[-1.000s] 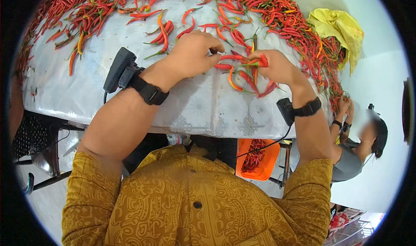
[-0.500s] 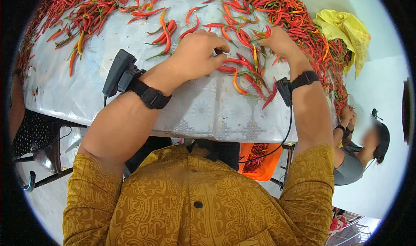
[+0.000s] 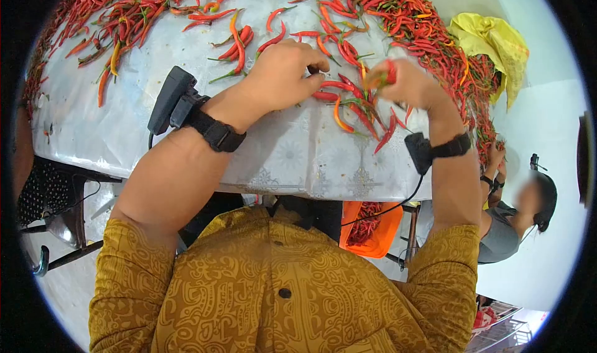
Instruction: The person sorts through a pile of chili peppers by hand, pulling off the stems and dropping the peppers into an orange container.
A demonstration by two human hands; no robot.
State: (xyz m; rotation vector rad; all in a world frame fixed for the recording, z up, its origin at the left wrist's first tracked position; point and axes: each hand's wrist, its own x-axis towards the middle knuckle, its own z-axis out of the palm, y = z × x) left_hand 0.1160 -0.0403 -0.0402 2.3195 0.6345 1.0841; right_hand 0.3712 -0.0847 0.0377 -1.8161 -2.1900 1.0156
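Note:
My left hand (image 3: 284, 76) is over the near part of the table, fingers loosely curled and a gap between thumb and index finger; nothing shows in it. To its left lie a few red chili peppers (image 3: 241, 45) with green stems. My right hand (image 3: 407, 82), blurred by motion, is closed around red chili peppers (image 3: 380, 78), their greenish stem ends poking out toward the left; how many is hidden. Between and below my hands lies a loose group of chilies, among them an orange one (image 3: 341, 115) and a red one (image 3: 387, 135).
Large heaps of red chilies (image 3: 398, 11) cover the table's far and right sides. A patterned plastic cover (image 3: 280, 160) lies on the table. A yellow sack (image 3: 491, 39) sits at the right. Below the edge is an orange crate (image 3: 385, 232) holding chilies. A co-worker (image 3: 500, 235) sits at the right.
My right hand has turned and moved slightly right and down, with chilies now showing in its grip. The left hand has barely moved.

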